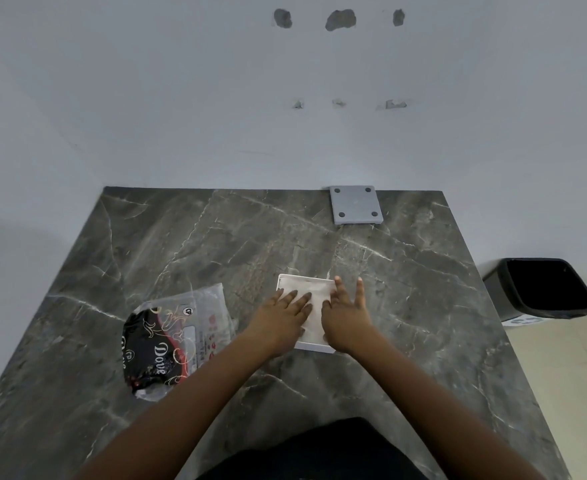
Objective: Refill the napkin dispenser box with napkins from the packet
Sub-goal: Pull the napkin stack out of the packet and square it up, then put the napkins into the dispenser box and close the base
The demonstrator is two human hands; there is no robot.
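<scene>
Dark clothing (pixel 319 452) is filling the bottom edge, both bare forearms reaching fwd from it over the marble-look counter (pixel 181 244).

Grip: left hand (pixel 281 320) is lying flat, palm down, fingers spread, pressing on the white napkins (pixel 314 306) from the left side. Right hand (pixel 345 320) is also flat and open, fingers extended, thumb side resting on the napkin stack's right edge, outer fingers hanging over bare counter. Neither hand is clasping anything, both just pressing w/ open palms.

Napkins are sitting inside the dispenser box (pixel 314 347), a shallow white square tray lying flat on the counter approx centre, its rim showing at the far and near edges. Can't tell how full it is.

Packet (pixel 177 337) is lying on the counter to the left of the box, near but not touching; clear plastic w/ black printed section reading "Dove", looking crumpled and mostly flattened.

Grey square plate (pixel 356 204) w/ four corner holes is lying at the counter's far edge against the wall (pixel 181 98), well apart from the box. Wall is showing patched spots up top. Black bin (pixel 544 289) is standing on the floor beyond the counter's right side.
</scene>
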